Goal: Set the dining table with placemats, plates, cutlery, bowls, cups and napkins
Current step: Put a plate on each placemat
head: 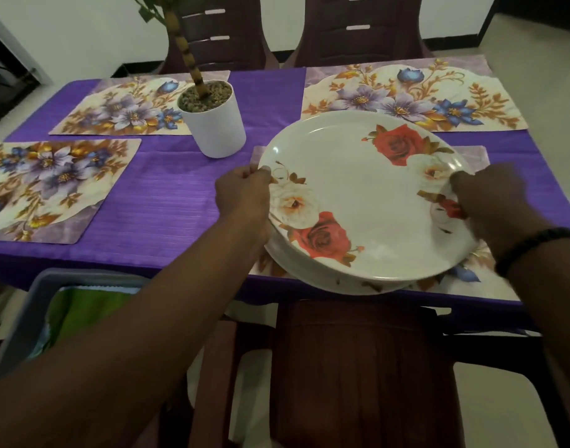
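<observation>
Both hands, left (241, 195) and right (490, 202), pinched the top plate's (367, 202) opposite rims with curled fingers; it looked stiff, slick, likely breakable, so rim grips suited.

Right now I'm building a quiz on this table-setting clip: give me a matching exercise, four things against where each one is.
Things:
1. rose plates
2. white plant pot
3. green cloth
4. beaded bracelet

Places:
A. in the grey bin beside the table
B. on the right wrist
C. gripped at the rim by the left hand and right hand, over the near right placemat
D. on the purple tablecloth, mid-table

Pairs: 1-C, 2-D, 3-A, 4-B
</observation>
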